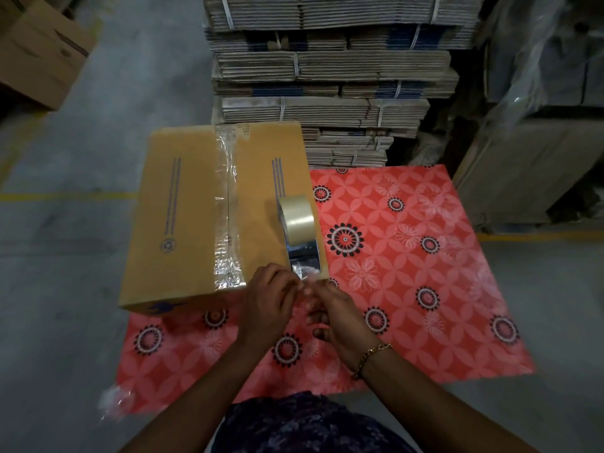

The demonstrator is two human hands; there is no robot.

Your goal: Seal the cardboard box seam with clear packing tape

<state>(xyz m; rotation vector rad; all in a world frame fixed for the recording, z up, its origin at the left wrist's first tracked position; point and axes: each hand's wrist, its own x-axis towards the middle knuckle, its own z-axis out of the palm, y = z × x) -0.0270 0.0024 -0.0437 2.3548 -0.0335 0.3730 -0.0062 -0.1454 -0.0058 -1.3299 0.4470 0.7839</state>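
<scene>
A closed cardboard box (183, 217) lies on a red patterned mat, its centre seam covered by a wrinkled strip of clear tape (225, 207) running front to back. A roll of clear packing tape (295, 217) stands on edge on the box's right side, with a loose strip (302, 256) pulled toward me. My left hand (268, 299) and my right hand (336, 308) meet at the box's near right corner, both pinching the free end of that strip.
The red floral mat (408, 273) covers the concrete floor to the right. Bundled flat cartons (327, 70) are stacked behind the box. Another carton (39, 50) sits far left, wrapped goods (539, 93) far right. A crumpled tape scrap (114, 400) lies near left.
</scene>
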